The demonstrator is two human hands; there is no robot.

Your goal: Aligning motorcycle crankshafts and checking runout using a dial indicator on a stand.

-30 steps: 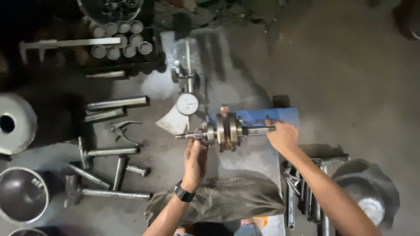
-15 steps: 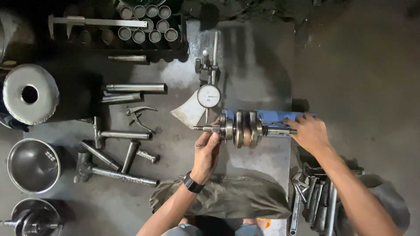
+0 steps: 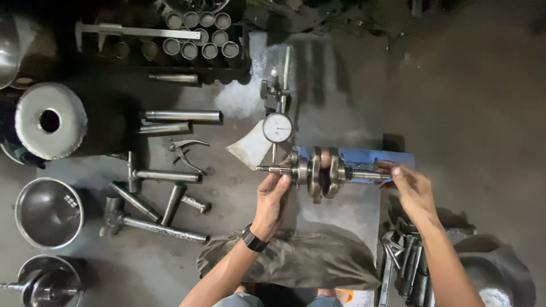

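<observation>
Left hand [image 3: 272, 196]: fingers curled around the left shaft end of the crankshaft [image 3: 321, 172], thumb and fingertips closed on it.
Right hand [image 3: 412, 189]: fingers bent together on the right shaft end, near the edge of the blue stand [image 3: 392, 156].
Crankshaft: lies level across the blue stand on the grey work surface [image 3: 341, 108], its two round webs in the middle between the hands.
Dial gauge [image 3: 277, 128]: round white face just above the left shaft end, its plunger pointing down toward the shaft; whether the tip touches cannot be made out.
Gauge post [image 3: 278, 88]: stands behind the gauge, with a thin rod rising from it.
Paper [image 3: 250, 149]: pale scrap lying just left of the gauge.
Step in hand: judging by the grip on both ends under the gauge, the shaft is being checked for wobble.
Next move calls for: a slow, even turn with both hands, no downward push, eyes on the needle.
Nearby: steel pipes and rods [image 3: 165, 196] well to the left, pliers [image 3: 185, 149] between them and the paper, wrenches [image 3: 406, 264] below the right wrist, a cloth [image 3: 301, 258] over the lap.
</observation>
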